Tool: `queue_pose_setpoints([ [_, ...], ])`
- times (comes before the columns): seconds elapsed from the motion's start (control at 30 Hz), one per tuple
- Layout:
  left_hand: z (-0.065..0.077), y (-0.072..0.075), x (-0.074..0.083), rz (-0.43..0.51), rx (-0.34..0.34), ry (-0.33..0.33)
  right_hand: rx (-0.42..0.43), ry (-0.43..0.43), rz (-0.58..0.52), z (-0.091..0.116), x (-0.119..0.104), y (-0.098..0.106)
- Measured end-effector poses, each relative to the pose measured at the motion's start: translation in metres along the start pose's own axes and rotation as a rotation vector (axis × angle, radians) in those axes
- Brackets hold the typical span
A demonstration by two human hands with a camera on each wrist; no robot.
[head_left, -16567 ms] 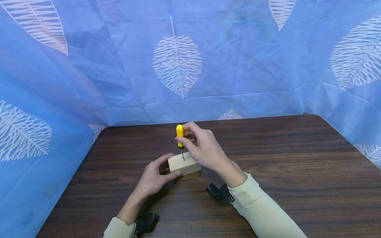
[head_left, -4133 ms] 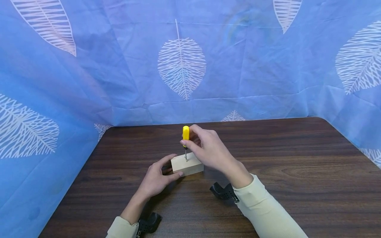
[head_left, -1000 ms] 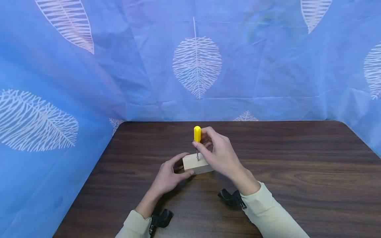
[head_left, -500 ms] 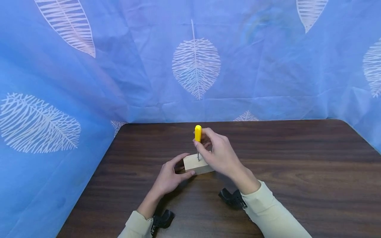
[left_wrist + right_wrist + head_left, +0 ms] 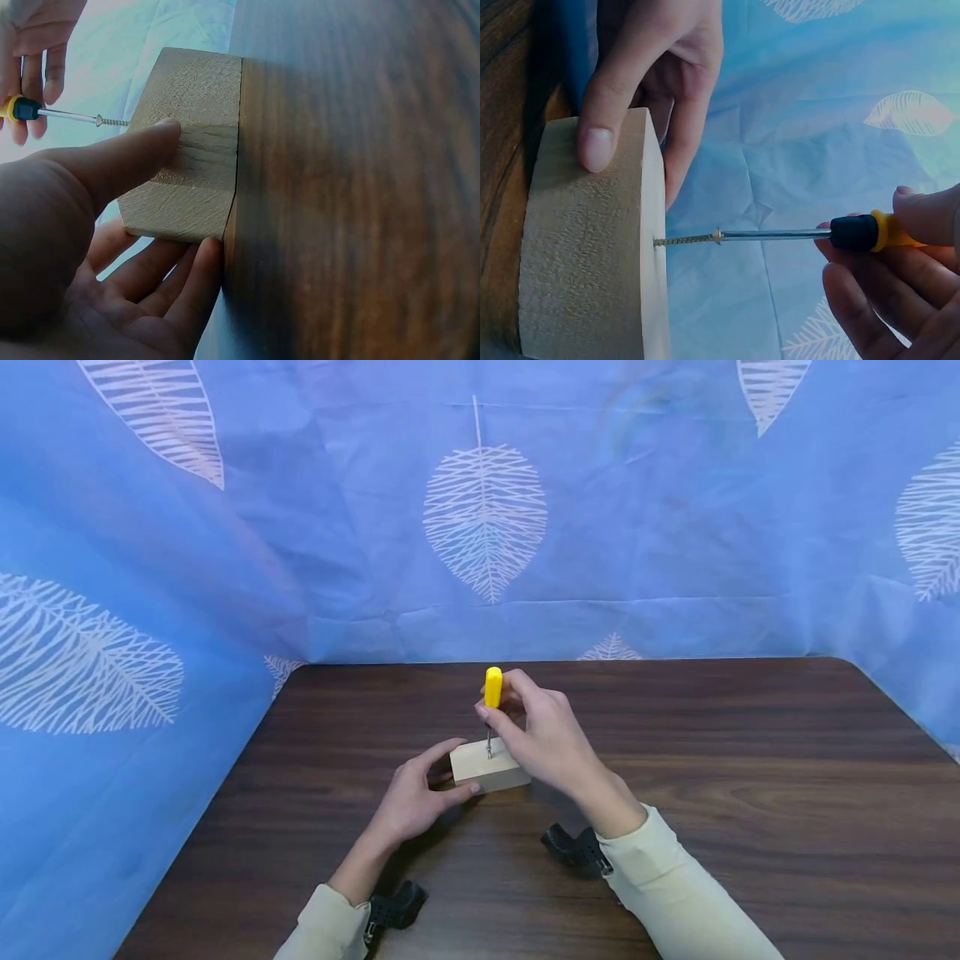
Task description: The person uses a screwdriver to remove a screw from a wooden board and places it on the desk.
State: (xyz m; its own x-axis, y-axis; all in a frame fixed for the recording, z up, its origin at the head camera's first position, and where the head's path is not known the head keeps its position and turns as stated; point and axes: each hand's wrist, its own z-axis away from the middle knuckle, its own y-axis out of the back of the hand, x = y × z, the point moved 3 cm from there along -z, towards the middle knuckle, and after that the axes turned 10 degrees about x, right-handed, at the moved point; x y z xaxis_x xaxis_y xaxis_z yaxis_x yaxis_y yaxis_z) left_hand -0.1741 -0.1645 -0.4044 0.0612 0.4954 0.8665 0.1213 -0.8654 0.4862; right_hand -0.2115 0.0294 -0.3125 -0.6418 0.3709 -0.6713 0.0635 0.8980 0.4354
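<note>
A pale wooden block [image 5: 480,768] lies on the table, and my left hand [image 5: 416,793] grips its left end, thumb on the near side and fingers round the far side. From the block's top face rises a screw [image 5: 686,240], its tip in the wood and much of its thread showing. The shaft of a yellow-and-black screwdriver [image 5: 492,687] meets the screw's head, the two in line and close to upright. My right hand [image 5: 547,731] pinches the screwdriver's handle between thumb and fingers. The right wrist view shows the thumb on the yellow part.
The dark wood-grain table [image 5: 712,810] spreads out around the block. Behind it and to the left hangs a blue cloth [image 5: 360,510] with white leaf prints. A black wrist mount [image 5: 573,847] sits under the right cuff, another black mount [image 5: 401,906] by the left.
The head view has shifted, so everything sits elsewhere in the frame. Both hands keep their holds on block and screwdriver; the right fingers have shifted slightly on the handle.
</note>
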Motion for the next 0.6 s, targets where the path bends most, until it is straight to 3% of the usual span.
queue_pose_setpoints([
  [0.2,0.0072,0.0037,-0.0032,0.009,0.009,0.028,0.032,0.043,0.002,0.0019,-0.0036,-0.0027],
  [0.6,0.0002,-0.0011,0.0022,0.011,0.015,0.027,0.014,0.002,0.008,-0.0001,-0.0031,0.0046],
])
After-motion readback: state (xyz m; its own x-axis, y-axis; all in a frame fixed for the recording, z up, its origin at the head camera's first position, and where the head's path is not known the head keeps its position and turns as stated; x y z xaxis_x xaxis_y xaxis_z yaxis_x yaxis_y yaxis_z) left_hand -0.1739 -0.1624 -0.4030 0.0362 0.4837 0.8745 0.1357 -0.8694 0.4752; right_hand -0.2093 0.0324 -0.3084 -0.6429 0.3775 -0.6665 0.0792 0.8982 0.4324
